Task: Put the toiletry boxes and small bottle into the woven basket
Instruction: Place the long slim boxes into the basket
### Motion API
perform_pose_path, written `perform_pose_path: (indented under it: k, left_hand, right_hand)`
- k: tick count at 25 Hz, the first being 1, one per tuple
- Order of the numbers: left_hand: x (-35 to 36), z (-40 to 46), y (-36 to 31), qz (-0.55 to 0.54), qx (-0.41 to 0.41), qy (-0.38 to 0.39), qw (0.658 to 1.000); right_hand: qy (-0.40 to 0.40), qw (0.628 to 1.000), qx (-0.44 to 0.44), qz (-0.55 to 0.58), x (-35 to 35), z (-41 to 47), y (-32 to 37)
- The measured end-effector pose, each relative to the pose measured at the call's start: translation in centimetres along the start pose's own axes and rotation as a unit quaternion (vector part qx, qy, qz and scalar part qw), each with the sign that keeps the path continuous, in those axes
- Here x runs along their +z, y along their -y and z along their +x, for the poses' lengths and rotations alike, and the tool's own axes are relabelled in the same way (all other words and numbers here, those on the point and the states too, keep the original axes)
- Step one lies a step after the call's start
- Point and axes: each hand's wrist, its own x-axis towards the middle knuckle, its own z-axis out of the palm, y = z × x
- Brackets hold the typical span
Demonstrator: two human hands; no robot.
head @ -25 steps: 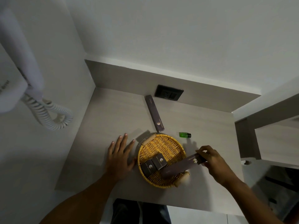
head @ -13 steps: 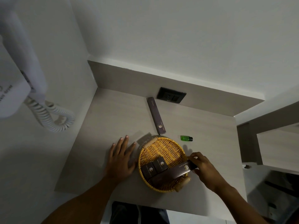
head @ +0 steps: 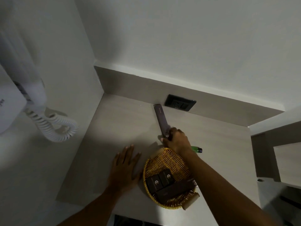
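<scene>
The round woven basket [head: 164, 161] sits near the counter's front edge. Inside it lie two small dark boxes [head: 160, 179] and one long dark box [head: 175, 189]. My right hand [head: 176, 139] reaches past the basket and is closed around the near end of a second long dark box [head: 160, 118], which lies on the counter pointing toward the wall socket. A small green bottle [head: 196, 149] lies on its side just right of my right wrist, partly hidden by it. My left hand [head: 125, 165] rests flat on the counter, left of the basket, fingers spread.
The counter [head: 123, 126] sits in a corner with walls behind and to the left. A black wall socket [head: 180, 104] is in the backsplash. A white wall phone with a coiled cord [head: 53, 126] hangs at left. A lower shelf [head: 286, 160] stands to the right.
My right hand let go of the long box, which now lies in the basket, then moved away to the far long box and closed on its near end. My left hand stayed put.
</scene>
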Motion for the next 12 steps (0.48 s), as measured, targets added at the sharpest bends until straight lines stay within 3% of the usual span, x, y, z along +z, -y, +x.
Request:
perform_pose_path:
  k: [3, 9, 12]
  left_hand:
    - [0.1, 0.1, -0.2, -0.003, -0.01, 0.008, 1.0]
    - [0.0, 0.0, 0.1, -0.017, 0.008, -0.005, 1.0]
    - [-0.1, 0.1, 0.1, -0.014, 0.011, -0.008, 1.0]
  right_hand:
    - [-0.026, 0.999, 0.003, -0.03, -1.1, 1.0, -0.9]
    - [-0.2, 0.967, -0.119, -0.099, -9.8, -4.4, -7.5]
    - [-0.221, 0.964, -0.097, -0.107, -12.5, -8.5, -11.5]
